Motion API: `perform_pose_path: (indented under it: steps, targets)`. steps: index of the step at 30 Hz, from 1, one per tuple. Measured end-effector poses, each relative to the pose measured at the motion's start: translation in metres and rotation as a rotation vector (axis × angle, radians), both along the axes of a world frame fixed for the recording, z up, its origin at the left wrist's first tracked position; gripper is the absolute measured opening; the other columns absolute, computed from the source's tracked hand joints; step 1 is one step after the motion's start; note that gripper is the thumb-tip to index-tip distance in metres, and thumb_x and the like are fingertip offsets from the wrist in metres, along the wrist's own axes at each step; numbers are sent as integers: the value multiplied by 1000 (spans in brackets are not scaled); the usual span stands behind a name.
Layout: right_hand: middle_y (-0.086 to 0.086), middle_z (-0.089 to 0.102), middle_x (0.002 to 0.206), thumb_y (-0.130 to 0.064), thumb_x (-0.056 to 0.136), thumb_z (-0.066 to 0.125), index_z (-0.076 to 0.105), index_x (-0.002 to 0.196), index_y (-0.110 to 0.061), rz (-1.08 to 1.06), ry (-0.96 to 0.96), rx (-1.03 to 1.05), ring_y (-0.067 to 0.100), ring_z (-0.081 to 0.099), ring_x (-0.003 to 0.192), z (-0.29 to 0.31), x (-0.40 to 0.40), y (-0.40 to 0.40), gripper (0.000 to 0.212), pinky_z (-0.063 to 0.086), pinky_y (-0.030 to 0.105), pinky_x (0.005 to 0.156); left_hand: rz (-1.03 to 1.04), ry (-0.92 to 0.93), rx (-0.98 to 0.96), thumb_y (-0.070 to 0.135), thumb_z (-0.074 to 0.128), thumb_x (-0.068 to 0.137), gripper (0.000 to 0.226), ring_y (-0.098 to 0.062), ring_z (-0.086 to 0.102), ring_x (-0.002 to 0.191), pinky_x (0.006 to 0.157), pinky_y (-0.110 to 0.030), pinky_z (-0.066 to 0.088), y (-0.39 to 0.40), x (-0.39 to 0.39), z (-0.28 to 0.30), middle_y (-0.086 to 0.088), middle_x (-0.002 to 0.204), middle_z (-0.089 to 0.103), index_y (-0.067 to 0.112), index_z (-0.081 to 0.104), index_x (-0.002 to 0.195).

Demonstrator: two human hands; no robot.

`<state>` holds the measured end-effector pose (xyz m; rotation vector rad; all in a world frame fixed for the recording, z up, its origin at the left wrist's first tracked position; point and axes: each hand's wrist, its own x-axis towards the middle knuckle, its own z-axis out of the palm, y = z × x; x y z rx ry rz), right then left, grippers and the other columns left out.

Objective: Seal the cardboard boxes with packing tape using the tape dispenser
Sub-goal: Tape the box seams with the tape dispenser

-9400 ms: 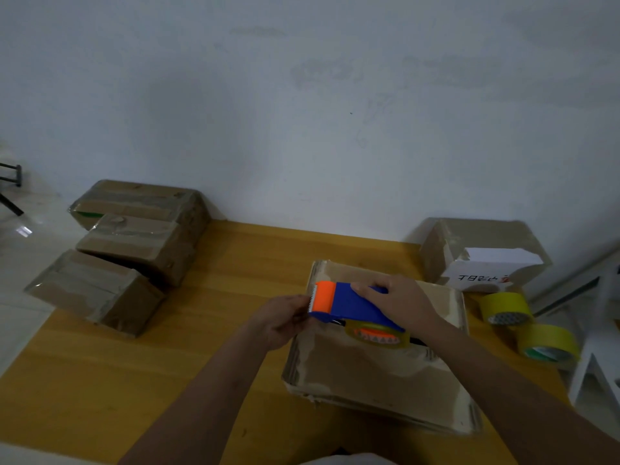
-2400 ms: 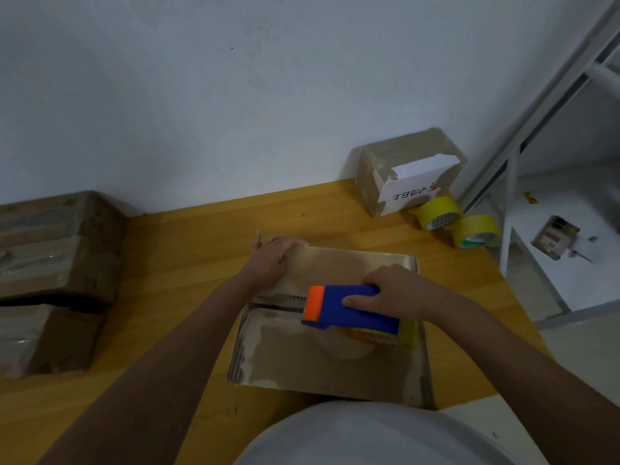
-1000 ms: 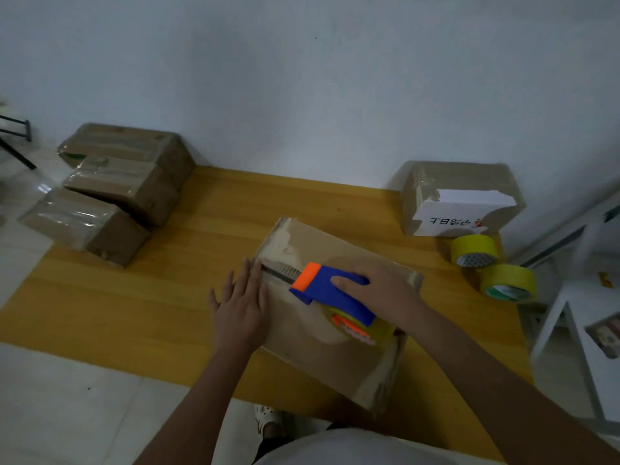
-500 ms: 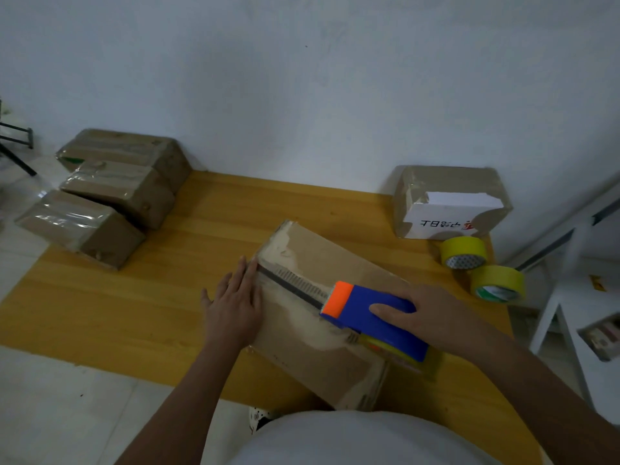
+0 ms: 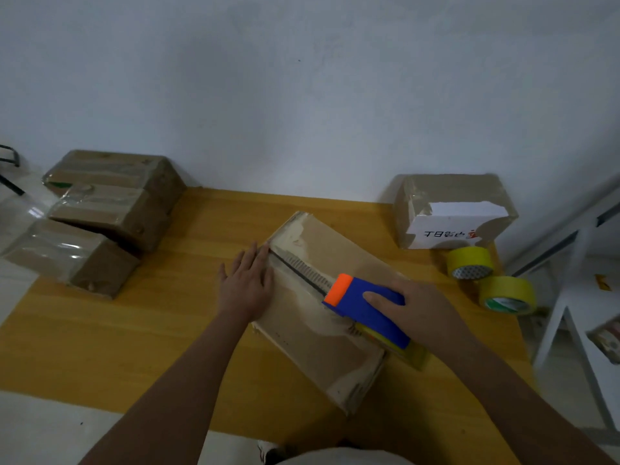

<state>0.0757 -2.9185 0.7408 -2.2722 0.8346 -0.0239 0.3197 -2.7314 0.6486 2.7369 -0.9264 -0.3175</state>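
Half a second on, right hand [image 5: 422, 310] gripping the tape dispenser [image 5: 365, 310] had dragged it further along the box [image 5: 335, 364] seam toward the near end, left hand [image 5: 245, 283] flat, bracing it

Tape dispenser [image 5: 367, 312]: blue body, orange tip, yellow roll under it. Box [image 5: 322, 307] at centre: brown cardboard w/ pale whitish patches. Table [image 5: 134, 337]: yellow-orange wood grain. Box at 2 o'clock [image 5: 453, 209]: brown, white label w/ dark print. Two tape rolls [image 5: 506, 293] at 3 o'clock: yellow. Wall [image 5: 302, 95]: grey-white.

Bare forearms, no sleeves; a white garment [image 5: 342, 456] at the torso.
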Motion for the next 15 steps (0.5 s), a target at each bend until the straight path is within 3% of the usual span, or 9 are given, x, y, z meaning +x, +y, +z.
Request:
perform_pose_path:
  steps: [2, 6, 10, 13, 15]
  targets:
    - [-23, 52, 77, -62, 88, 50, 64, 118, -34, -43, 33, -49, -3, 51, 70, 1, 11, -4, 44, 36, 18, 56, -46, 0, -8, 48, 26, 103, 56, -18, 13, 151, 120, -56, 6, -19, 20, 1, 9, 165, 10, 40, 12, 156]
    - [-3, 66, 98, -61, 90, 49, 64, 119, -24, -106, 84, -29, 8, 56, 76, 5, 30, -9, 49, 51, 30, 69, -163, -20, 14, 48, 26, 103, 56, -18, 14, 151, 121, -54, 8, -53, 56, 5, 7, 165, 9, 40, 11, 156]
    - [3, 67, 91, -62, 92, 46, 66, 108, -18, -89, 130, -42, 10, 59, 72, 9, 37, -8, 51, 50, 29, 65, -227, -63, 5, 43, 26, 104, 56, -18, 7, 152, 122, -51, 1, -59, 65, 8, 7, 166, 0, 38, 7, 157]
    - [-1, 65, 89, -62, 90, 49, 65, 113, -17, -80, 152, 58, 7, 58, 72, 11, 37, -12, 53, 48, 26, 65, -147, -83, -167, 30, 36, 104, 61, -22, 5, 153, 122, -51, 5, -43, 41, 13, -1, 166, -4, 26, 8, 158]
    - [-9, 63, 94, -62, 86, 55, 62, 121, -22, -107, 136, 198, 3, 57, 79, 12, 36, -17, 53, 49, 22, 67, -28, -8, -372, 23, 44, 102, 63, -30, 15, 150, 119, -53, 18, -23, 10, 11, -10, 165, 0, 15, 15, 158]
